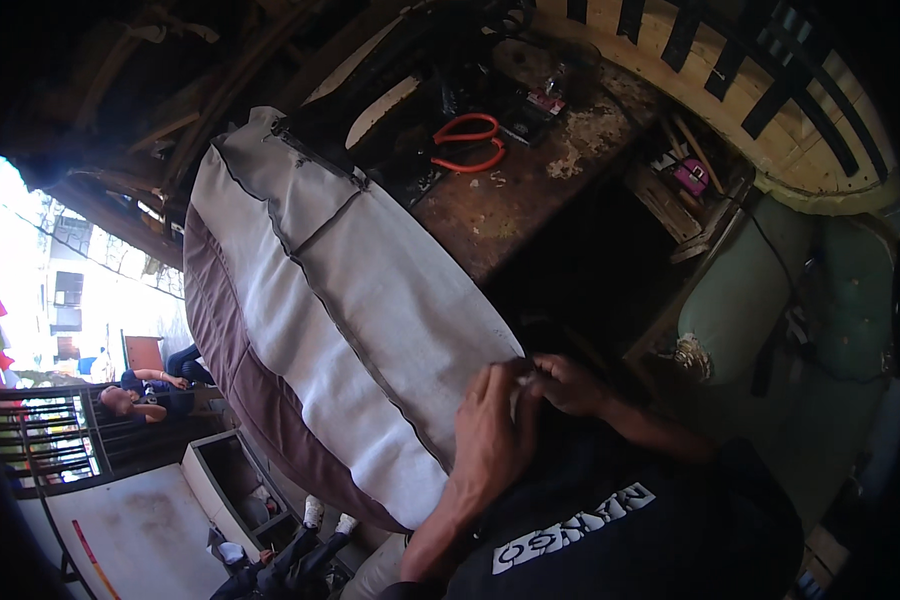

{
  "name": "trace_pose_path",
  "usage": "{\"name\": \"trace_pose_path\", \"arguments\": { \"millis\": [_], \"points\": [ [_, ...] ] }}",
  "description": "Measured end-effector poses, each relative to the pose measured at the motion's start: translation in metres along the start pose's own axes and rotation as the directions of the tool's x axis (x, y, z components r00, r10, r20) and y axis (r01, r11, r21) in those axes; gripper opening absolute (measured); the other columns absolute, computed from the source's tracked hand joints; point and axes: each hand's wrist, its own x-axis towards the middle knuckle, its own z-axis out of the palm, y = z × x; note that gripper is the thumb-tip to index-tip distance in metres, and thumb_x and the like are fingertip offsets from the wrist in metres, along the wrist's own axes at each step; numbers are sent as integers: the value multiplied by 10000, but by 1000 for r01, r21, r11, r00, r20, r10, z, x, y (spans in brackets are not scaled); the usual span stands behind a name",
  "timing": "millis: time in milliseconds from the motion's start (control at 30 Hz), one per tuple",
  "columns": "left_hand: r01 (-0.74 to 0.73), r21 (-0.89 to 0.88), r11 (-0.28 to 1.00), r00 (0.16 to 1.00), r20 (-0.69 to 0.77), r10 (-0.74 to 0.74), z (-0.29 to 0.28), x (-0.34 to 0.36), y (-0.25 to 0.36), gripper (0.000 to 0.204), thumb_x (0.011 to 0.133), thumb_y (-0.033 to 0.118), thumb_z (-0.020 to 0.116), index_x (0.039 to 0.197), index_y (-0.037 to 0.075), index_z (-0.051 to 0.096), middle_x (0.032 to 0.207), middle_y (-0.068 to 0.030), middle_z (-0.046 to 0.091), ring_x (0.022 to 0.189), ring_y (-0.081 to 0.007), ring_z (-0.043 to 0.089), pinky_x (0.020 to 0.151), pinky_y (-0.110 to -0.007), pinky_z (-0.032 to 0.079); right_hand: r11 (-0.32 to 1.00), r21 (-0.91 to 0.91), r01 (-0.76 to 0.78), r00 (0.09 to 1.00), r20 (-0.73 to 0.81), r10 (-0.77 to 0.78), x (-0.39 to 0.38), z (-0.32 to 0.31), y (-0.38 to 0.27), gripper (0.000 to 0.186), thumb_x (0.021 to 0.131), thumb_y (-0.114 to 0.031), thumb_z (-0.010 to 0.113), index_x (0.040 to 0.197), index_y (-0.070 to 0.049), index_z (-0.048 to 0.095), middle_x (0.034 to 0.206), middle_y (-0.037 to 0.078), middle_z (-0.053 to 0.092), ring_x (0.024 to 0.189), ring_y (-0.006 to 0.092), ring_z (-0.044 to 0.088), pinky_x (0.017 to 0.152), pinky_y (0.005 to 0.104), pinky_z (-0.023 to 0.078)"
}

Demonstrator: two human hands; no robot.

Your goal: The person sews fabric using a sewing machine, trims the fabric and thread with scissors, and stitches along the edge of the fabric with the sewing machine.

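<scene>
Left hand [490, 425] and right hand [568, 386] — grip narrow — pinch the edge of wrinkled, dark-seamed pale fabric [395, 285].

One left hand [485, 425] and one right hand [570, 386] meet at one cloth cover [380, 270]. Beyond the fingers lies one pair of orange-handled scissors [485, 130]; farther right, one drawer [664, 206] and one pink object [691, 174]; lower left, two white shoes [313, 513].
</scene>
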Motion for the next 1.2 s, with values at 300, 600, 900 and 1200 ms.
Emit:
{"name": "trace_pose_path", "arguments": {
  "millis": [300,600,900,1200],
  "points": [
    [279,-102,955,949,-124,-290,9,-14,-24,421,982,259,709,1273,-13,575,972,-179,636,863,-297,635,798,-403,520,887,-351,300,951,41,-306,-41,19,-80,472,916,-214,755,1319,1,635,1073,171,648,991,329,692,904,404,554],
    [424,-695,581,820,22,-572,-13,-27,-32,191,1044,78,557,1196,-30,598,1001,-66,666,918,-126,634,796,-273,513,872,-366,326,941,39,-336,21,8,-95,430,1001,-173,671,1420,-93,617,1066,136,655,970,248,706,842,330,588],
    [390,-713,583,847,29,-530,-6,-31,-38,283,1047,83,549,1295,-53,568,1100,-85,660,955,-142,640,859,-284,514,593,-570,569,808,258,-529,55,-2,-97,419,858,-45,742,1250,-190,736,1067,62,674,974,257,711,823,367,613],
    [415,-792,449,832,131,-538,-5,-33,-44,271,1055,113,589,1289,-23,566,1103,-66,636,1017,-141,592,919,-291,472,486,-569,663,736,380,-560,60,-9,-103,135,897,-108,720,1032,-116,708,1044,34,664,940,246,686,779,388,595]
  ]
}}
